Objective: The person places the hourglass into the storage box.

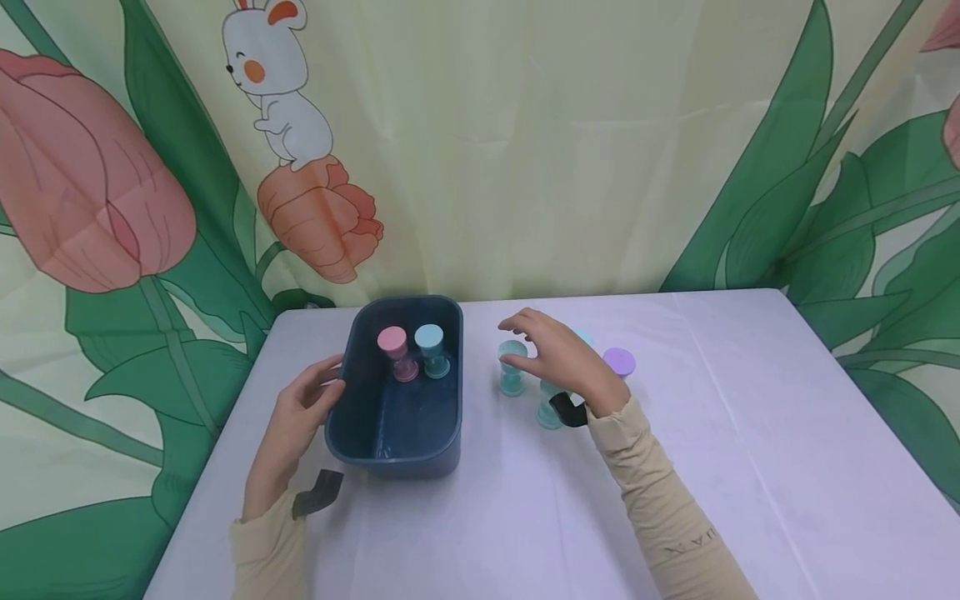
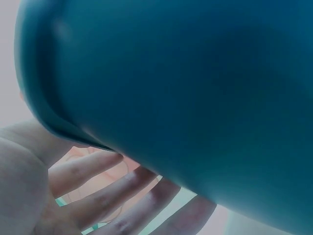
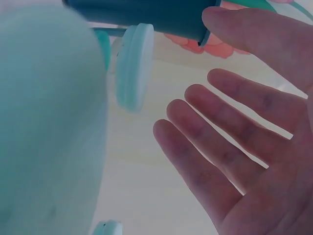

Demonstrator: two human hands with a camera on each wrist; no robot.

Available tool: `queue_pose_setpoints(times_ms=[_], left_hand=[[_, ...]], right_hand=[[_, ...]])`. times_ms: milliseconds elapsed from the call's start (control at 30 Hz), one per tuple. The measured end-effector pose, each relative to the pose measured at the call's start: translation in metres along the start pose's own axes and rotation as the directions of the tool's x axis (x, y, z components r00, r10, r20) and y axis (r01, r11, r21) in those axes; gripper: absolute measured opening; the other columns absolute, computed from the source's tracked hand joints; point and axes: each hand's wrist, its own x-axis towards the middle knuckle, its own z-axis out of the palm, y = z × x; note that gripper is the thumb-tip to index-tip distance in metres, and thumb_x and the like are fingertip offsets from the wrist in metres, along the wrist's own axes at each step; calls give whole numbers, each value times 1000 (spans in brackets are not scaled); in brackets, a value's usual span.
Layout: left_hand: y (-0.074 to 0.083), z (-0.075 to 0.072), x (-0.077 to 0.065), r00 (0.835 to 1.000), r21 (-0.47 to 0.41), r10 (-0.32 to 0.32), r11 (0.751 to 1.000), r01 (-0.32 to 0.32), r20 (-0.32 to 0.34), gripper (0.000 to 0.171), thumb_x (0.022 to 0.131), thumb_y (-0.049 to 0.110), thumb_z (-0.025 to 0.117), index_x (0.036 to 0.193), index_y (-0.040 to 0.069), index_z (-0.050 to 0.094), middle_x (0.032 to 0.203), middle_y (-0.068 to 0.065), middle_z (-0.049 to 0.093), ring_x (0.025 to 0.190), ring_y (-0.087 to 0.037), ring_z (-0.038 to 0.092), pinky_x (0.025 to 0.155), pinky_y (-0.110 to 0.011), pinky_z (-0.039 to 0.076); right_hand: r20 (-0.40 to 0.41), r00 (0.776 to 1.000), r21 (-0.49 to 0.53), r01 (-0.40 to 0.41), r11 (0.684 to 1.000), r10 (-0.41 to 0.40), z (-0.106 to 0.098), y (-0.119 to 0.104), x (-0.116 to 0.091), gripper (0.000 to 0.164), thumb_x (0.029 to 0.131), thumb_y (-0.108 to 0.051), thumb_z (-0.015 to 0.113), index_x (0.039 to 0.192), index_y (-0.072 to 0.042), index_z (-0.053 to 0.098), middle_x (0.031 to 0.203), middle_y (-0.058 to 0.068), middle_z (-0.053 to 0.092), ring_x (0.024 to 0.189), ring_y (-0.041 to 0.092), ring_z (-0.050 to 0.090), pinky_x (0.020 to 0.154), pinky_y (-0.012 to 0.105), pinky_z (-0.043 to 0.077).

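A dark blue plastic bin [image 1: 375,460] stands on the table, with a pink sand timer [image 1: 392,340] and a light blue sand timer [image 1: 430,337] upright inside near its far end. My left hand [image 1: 298,414] rests against the bin's left side, its fingers [image 2: 132,188] extended along the outer wall. To the right of the bin, my right hand [image 1: 558,354] hovers over several sand timers and holds nothing; its fingers [image 3: 200,129] are spread. Nearest its thumb is a teal sand timer [image 1: 512,385]. Another teal sand timer [image 1: 550,415] stands under the palm, partly hidden.
Behind the right wrist shows the purple cap of another sand timer [image 1: 619,361]. A light-coloured cap [image 1: 583,337] peeks out beyond the hand. The white-covered table [image 1: 675,467] ends at a printed curtain [image 1: 525,150] with tulips and a rabbit.
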Motion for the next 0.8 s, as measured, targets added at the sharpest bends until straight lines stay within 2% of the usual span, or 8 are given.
queue_pose_setpoints(times_ms=[433,667,800], left_hand=[[0,-1,1,1000,-3,1,1000,-1,2,61,100,43,56,153,19,38,151,-18,44,136,-37,47,102,-62,43],[0,-1,1,1000,-4,3,1000,-3,1,61,100,43,56,153,19,38,151,-18,44,136,-37,47,101,-61,44],[0,0,1,1000,-2,-1,1000,1,1,61,100,43,56,153,19,38,151,-18,44,136,-37,47,101,-61,45]], right_hand=[[-35,999,-5,-7,1000,7,-4,4,-19,43,87,-18,77,125,-3,63,119,12,63,105,28,61,93,43,51],[-29,997,13,-65,998,66,-7,4,-35,45,88,-21,76,127,-4,62,123,9,62,108,28,61,94,44,51],[-40,997,11,-73,997,73,-8,6,-43,44,89,-23,75,127,-6,62,120,5,63,108,25,62,93,43,52]])
